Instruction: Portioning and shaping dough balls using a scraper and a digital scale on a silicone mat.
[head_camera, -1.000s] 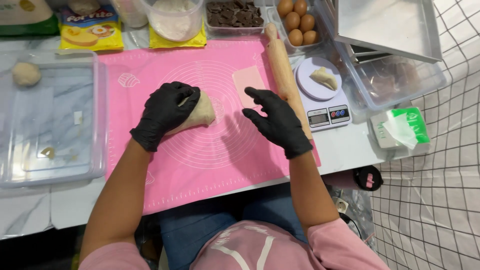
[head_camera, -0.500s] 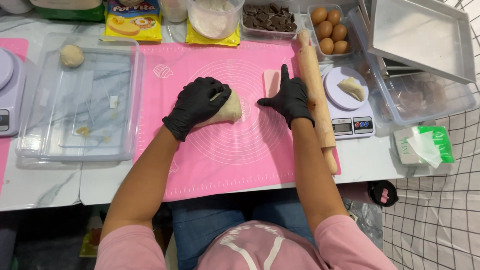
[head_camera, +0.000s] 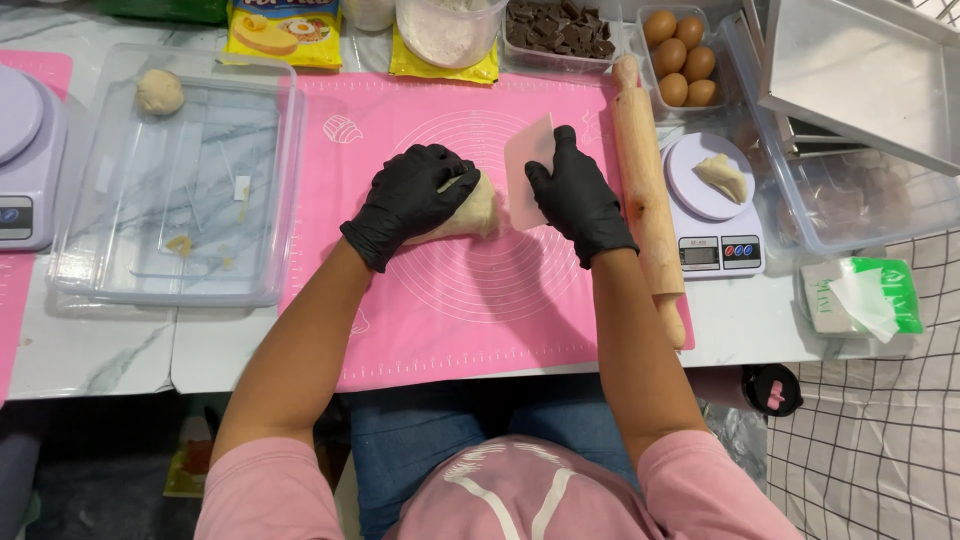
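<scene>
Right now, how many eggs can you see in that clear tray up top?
4 brown eggs show in the clear tray at the table's far edge, right of the rolling pin: two behind, two in front. More may be hidden past the frame's top.

– What colours are the hands and what they hold?
– Both wear black gloves: the left hand (head_camera: 412, 197) rests on pale beige dough (head_camera: 470, 212), the right hand (head_camera: 577, 193) holds a pale pink scraper (head_camera: 526, 168).
– And beneath them?
– A bright pink mat (head_camera: 450, 300) printed with white concentric circles, on a white worktop (head_camera: 110, 360) veined in grey.
– To the right?
– A light wooden rolling pin (head_camera: 645, 190), brown eggs (head_camera: 680, 62), and a white scale with a lilac plate (head_camera: 705, 185).
– The sleeves?
– Pink.
</scene>
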